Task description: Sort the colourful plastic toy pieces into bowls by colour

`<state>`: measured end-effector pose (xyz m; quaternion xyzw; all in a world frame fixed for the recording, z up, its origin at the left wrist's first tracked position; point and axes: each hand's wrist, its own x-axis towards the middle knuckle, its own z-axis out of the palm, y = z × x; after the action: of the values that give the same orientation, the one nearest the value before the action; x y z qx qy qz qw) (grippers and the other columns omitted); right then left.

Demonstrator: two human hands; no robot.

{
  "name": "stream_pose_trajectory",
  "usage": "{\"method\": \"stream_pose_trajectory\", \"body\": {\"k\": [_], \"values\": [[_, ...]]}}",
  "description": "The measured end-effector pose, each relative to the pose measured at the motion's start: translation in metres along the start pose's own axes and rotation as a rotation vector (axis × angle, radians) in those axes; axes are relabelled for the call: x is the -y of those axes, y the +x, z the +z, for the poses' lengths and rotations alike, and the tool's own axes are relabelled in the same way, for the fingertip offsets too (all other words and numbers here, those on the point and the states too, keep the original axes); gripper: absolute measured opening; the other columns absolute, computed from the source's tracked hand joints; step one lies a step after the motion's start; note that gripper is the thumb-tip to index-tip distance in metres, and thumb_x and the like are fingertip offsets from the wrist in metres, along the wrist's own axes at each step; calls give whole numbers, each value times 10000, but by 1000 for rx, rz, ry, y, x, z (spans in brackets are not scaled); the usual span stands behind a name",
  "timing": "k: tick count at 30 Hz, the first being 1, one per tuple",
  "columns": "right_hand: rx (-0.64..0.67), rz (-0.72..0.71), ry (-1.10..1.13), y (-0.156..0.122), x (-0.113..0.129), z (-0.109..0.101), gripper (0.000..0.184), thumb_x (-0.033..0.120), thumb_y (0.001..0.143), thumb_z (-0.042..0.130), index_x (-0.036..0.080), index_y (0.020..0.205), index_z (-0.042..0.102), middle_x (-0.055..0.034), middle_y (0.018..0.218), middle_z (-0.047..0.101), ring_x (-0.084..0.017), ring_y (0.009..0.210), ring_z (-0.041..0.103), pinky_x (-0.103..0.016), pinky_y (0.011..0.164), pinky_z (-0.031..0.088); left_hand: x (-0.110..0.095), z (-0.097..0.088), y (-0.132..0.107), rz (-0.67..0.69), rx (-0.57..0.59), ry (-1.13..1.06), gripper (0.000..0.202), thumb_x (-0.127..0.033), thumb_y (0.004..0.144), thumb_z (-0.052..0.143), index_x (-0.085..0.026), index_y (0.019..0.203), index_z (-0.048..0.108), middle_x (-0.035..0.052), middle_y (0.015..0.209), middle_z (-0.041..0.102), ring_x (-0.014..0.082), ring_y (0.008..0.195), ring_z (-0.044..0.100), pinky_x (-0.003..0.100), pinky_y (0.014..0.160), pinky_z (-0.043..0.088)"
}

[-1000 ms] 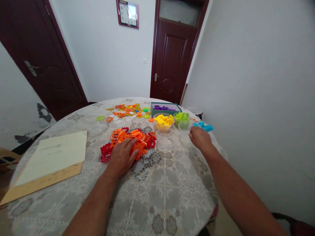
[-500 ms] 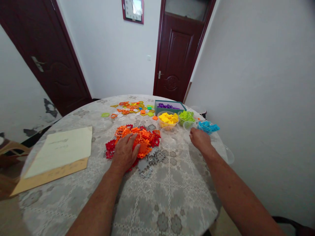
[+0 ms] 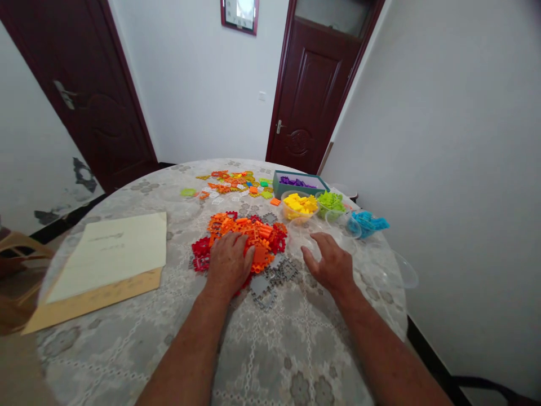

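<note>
My left hand [image 3: 230, 262] rests on the near left side of a heap of orange plastic building pieces [image 3: 262, 232], fingers stretched out over it. Red pieces [image 3: 202, 252] stick out on the heap's left, and grey pieces [image 3: 261, 285] lie at its near right edge. To the right of the heap, my right hand [image 3: 330, 262] hovers over the table with thumb and fingers apart and nothing in it. Just beyond it stands a clear plastic bowl [image 3: 305, 226], partly hidden by the fingers.
Beyond are bowls of yellow pieces [image 3: 300, 204], green pieces [image 3: 331, 202] and blue pieces [image 3: 367, 223], plus a box [image 3: 282, 189] of purple pieces. Mixed pieces [image 3: 230, 183] lie scattered at the back. Paper [image 3: 114, 251] on cardboard lies left. A clear lid [image 3: 406, 270] is at the right edge.
My right hand has come back from beside the clear bowls, near the blue pieces, toward the heap, and its fingers have opened. My left hand stays on the heap. The view has shifted slightly.
</note>
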<state>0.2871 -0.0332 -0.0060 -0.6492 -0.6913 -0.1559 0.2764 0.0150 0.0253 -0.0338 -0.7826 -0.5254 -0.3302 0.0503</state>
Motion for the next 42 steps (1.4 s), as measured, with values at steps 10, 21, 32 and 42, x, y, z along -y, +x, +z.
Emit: {"method": "stream_pose_trajectory", "body": {"k": [10,21,32,42], "values": [[228,81,-157,1,-14,7,285,342,1070,466,228,1154,714,-75,1135,726,-178,913,701,-246,672,452,3,5,-1,11,5,14,349,-417,998,495,-202,1210,671,170,1288,673,343,1237,602,534,1097,455],[69,132,0,4,-19,-2,251,363,1028,545,222,1179,687,-98,1236,685,-197,1002,692,-257,759,516,12,9,2,117,0,88,435,-441,1020,421,-130,1181,679,195,1250,677,335,1192,623,505,1079,484],[-36,221,-116,37,-159,-91,293,286,1010,511,194,1172,737,-116,1167,762,-246,1043,703,-358,972,509,18,9,4,167,-2,93,458,-486,1016,395,-150,1169,665,185,1210,695,334,1150,644,509,1052,505],[386,429,-192,66,-269,-55,333,206,890,648,242,1190,789,-80,1147,791,-219,1021,729,-270,893,506,26,11,5,177,-35,95,459,-484,1024,401,-133,1161,663,194,1202,701,334,1146,645,500,1058,513]]}}
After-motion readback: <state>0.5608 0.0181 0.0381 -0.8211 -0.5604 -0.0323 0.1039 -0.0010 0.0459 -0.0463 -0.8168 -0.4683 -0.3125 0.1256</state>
